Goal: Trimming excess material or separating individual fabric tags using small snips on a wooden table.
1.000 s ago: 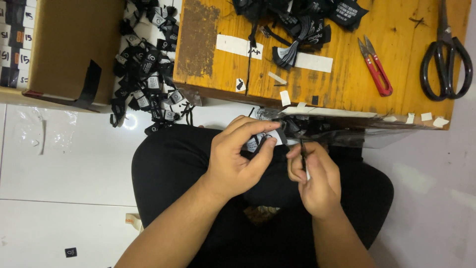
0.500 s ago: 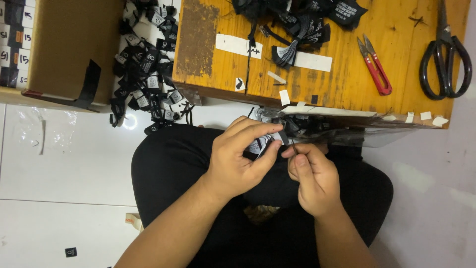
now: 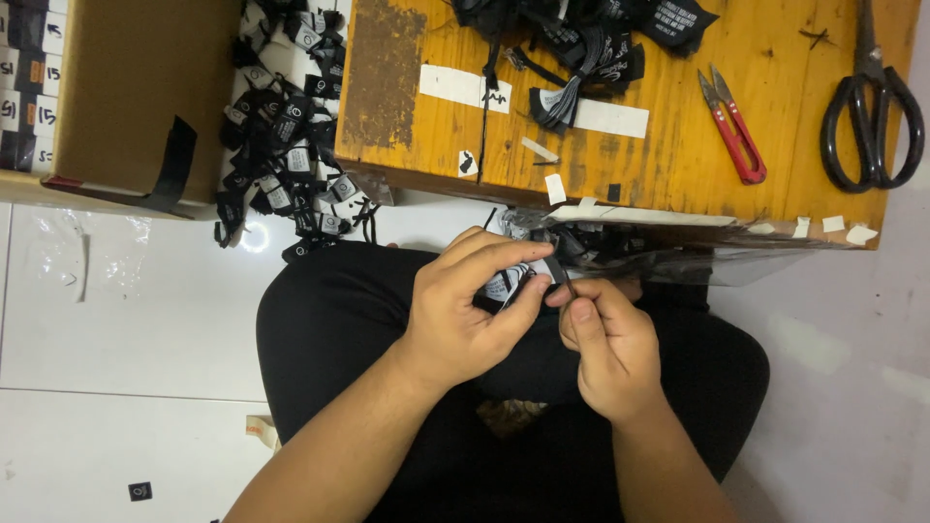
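Over our lap, near the wooden bench [image 3: 678, 165]: small black label work.
Our left hand [image 3: 465, 310] and right hand [image 3: 605, 344] both pinch one black woven label [image 3: 523, 281] between fingertips; it looks light and limp, best gripped at its edges.

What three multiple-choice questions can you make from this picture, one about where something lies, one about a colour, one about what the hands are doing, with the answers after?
1. Where do the large black scissors lie?
A. on the floor
B. at the right end of the wooden table
C. in the cardboard box

2. What colour are the small thread snips?
A. red
B. blue
C. green

3. What are the left hand and right hand doing?
A. resting apart on the knees
B. holding the scissors
C. pinching a small black label together

Answers:
B, they lie on the board near its right edge.
A, their handles are red.
C, the fingertips of both meet on the label above the lap.
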